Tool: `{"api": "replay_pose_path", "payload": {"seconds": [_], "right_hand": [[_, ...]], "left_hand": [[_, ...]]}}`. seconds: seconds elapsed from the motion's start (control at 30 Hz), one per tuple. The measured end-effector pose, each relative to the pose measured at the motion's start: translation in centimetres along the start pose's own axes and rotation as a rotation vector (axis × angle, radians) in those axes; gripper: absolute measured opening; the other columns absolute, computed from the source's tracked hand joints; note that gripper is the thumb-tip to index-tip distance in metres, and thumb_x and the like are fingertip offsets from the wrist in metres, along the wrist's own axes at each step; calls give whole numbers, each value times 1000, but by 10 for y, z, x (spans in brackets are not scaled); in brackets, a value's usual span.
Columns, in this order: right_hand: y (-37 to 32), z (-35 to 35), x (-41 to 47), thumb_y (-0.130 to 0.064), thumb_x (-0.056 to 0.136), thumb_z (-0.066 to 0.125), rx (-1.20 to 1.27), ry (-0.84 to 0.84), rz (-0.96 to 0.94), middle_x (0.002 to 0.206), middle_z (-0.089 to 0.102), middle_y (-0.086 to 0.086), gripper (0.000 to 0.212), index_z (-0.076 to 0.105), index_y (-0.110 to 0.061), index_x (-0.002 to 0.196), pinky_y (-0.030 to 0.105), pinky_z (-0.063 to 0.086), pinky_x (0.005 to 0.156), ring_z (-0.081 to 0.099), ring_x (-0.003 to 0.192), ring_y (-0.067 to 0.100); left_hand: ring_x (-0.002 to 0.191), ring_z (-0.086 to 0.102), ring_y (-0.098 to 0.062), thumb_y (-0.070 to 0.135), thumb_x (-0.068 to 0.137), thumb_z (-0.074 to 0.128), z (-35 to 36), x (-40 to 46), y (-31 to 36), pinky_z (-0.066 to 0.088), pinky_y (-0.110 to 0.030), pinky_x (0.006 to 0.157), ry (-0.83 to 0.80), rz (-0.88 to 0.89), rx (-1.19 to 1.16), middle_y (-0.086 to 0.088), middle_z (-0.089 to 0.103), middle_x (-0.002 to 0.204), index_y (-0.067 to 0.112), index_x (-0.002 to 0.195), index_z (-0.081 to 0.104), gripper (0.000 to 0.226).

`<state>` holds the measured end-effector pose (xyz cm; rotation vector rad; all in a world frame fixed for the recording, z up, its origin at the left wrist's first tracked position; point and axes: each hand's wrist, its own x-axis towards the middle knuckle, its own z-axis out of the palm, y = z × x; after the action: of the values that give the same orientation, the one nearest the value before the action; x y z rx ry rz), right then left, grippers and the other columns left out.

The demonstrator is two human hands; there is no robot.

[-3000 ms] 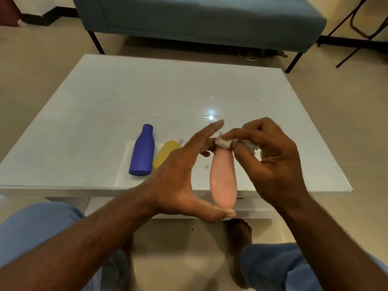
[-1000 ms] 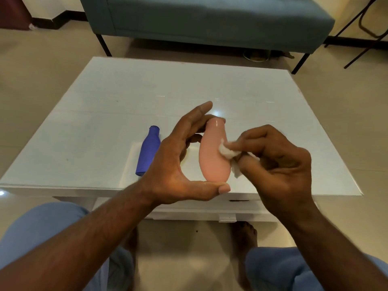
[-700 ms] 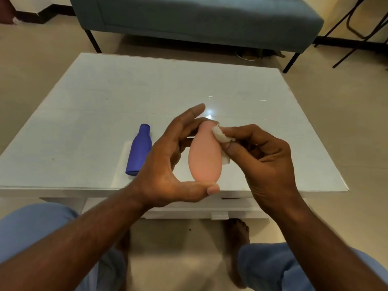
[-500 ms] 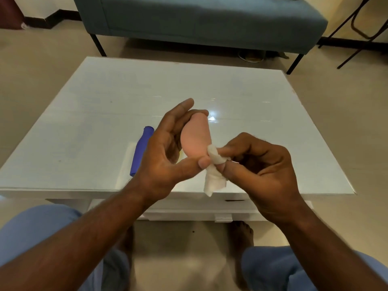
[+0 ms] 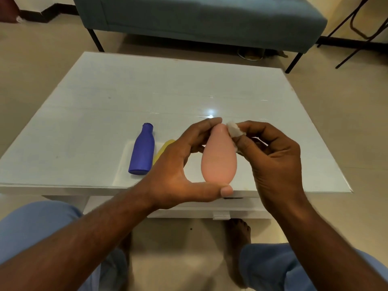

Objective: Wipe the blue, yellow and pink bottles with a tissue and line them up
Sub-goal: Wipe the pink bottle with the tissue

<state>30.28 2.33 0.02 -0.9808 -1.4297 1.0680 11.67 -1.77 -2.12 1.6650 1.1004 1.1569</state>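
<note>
Holding the pink bottle (image 5: pixel 219 158) at frame centre, the left hand (image 5: pixel 178 164) is gripping it end to end between thumb and fingers. The right hand (image 5: pixel 273 156) is pinching a tissue (image 5: pixel 234 129) against its top. The blue bottle (image 5: pixel 142 150) and yellow bottle (image 5: pixel 162 151) are lying on the worktop (image 5: pixel 105 114), centre-left.

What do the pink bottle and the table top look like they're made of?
Pink bottle: probably plastic with a smooth satin finish; it has an even colour and a soft sheen near the neck, with no sharp glints. Table top: white, under what looks like a glossy glass or lacquered sheet; it mirrors a bright lamp spot and its front edge looks clear.
</note>
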Motion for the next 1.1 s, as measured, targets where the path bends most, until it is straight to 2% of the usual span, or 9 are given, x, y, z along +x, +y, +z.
{"api": "replay_pose_path", "payload": {"seconds": [0.17, 0.27, 0.4, 0.47, 0.57, 0.67, 0.77, 0.93, 1.1], "right_hand": [[2, -1, -2, -5, 93, 73, 17, -106, -52, 93, 77, -8, 16, 75, -20, 98, 22, 59, 73, 73, 91, 20], [1, -2, -2, 2, 90, 66, 10, -177, -123, 88, 75, -12, 18, 73, -14, 95, 20, 57, 71, 72, 85, 15], [1, -2, -4, -6, 86, 66, -5, -263, -213, 84, 70, 3, 4, 70, -7, 88, 27, 57, 69, 68, 79, 20], [1, -1, -5, -6, 86, 67, -10, -263, -237, 82, 68, 8, 3, 69, -4, 86, 27, 57, 67, 67, 76, 21], [0, 1, -7, -4, 88, 71, -52, -184, -222, 83, 68, 4, 8, 69, -12, 87, 21, 54, 66, 65, 75, 14], [-1, 0, -2, -3, 93, 72, -9, -71, -101, 86, 73, -6, 10, 73, -13, 94, 19, 56, 70, 68, 79, 11], [3, -4, 3, -5, 96, 69, -30, -19, -21, 92, 76, -5, 9, 75, -11, 101, 21, 58, 74, 73, 88, 13], [7, -7, 0, 3, 97, 66, -116, -122, -24, 96, 78, -3, 20, 77, -14, 100, 34, 64, 83, 75, 97, 23], [3, -6, -1, -8, 88, 69, -118, -200, -79, 86, 74, -5, 9, 76, -13, 90, 24, 58, 73, 73, 85, 20]], "left_hand": [[134, 53, -17, 43, 65, 87, -2, 3, -4, 56, -40, 100, 70, -5, 12, 21, 48, 144, 36, 149, 34, 99], [132, 54, -12, 46, 66, 85, -4, 4, -4, 57, -35, 99, 119, -29, 11, 24, 50, 142, 42, 145, 35, 94], [131, 56, -11, 47, 67, 85, -6, 8, -9, 56, -38, 101, 171, -67, 10, 18, 53, 144, 35, 148, 38, 95], [131, 56, -11, 49, 66, 84, -6, 9, -10, 56, -40, 101, 181, -85, 17, 15, 53, 145, 31, 149, 38, 97], [133, 55, -14, 46, 66, 85, -5, 8, -6, 55, -39, 102, 166, -76, 1, 14, 52, 146, 31, 150, 37, 98], [135, 52, -18, 40, 63, 94, -3, 4, 0, 54, -38, 103, 47, -27, 64, 14, 49, 148, 28, 151, 35, 107], [134, 52, -15, 35, 59, 96, 4, 1, 4, 51, -31, 105, -54, -18, 127, 15, 49, 146, 26, 152, 34, 112], [131, 52, -4, 44, 61, 93, 2, 3, -7, 52, -24, 100, 72, -22, 122, 27, 49, 142, 39, 148, 36, 104], [126, 52, 7, 60, 58, 86, -3, 4, -11, 51, -15, 95, 175, -63, 152, 40, 46, 136, 53, 141, 32, 99]]}}
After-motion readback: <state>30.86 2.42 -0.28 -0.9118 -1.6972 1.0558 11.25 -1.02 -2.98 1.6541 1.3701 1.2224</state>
